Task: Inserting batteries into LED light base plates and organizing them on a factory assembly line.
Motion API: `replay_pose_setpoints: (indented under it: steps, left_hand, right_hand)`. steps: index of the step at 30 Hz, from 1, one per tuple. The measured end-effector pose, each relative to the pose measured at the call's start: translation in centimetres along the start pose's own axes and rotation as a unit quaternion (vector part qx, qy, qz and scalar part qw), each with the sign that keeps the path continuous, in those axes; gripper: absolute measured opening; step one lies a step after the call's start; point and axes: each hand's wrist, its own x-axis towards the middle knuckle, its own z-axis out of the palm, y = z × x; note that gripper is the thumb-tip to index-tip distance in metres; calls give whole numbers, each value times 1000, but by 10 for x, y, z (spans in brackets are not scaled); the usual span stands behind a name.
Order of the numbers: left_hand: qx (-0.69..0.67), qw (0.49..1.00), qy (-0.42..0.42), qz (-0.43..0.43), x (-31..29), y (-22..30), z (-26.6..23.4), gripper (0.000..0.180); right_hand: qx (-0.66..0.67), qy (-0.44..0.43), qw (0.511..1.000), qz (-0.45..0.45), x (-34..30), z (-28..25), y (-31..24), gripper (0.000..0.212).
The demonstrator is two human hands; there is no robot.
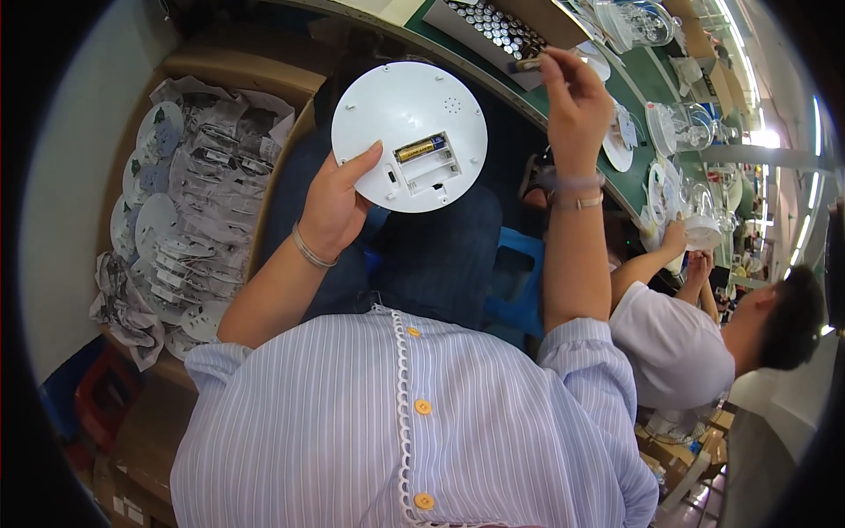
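Note:
My left hand (336, 211) grips a round white plastic disc (378, 97) by its lower left edge, thumb on top. The disc's underside faces up, with small pegs, a cluster of holes and an uncovered battery compartment (429, 167). One gold-and-dark battery (421, 148) lies in the upper slot; the space below it shows bare white plastic. Up to the right, my right hand (578, 110) pinches another battery (525, 65) between thumb and fingers. It is held at the near side of an open box (471, 42) of upright batteries.
At my left stands a cardboard box (220, 66) packed with paper-wrapped parts and white discs (158, 216). A green-topped bench (635, 176) runs along the right, carrying clear domes (669, 128) and more discs. A co-worker in a white shirt (673, 348) sits at my right, near a blue stool (515, 282).

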Motion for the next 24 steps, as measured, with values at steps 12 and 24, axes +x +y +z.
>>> replay_pose_setpoints:
  steps: [12,24]
  left_hand:
    - [2,1000,-12,-24,3,-3,4,38]
    - [68,994,47,-66,-3,-7,1,40]
  right_hand:
    - [-61,-320,937,-129,-63,9,-33,17]
    - [-90,-182,957,-206,-92,6,-20,6]
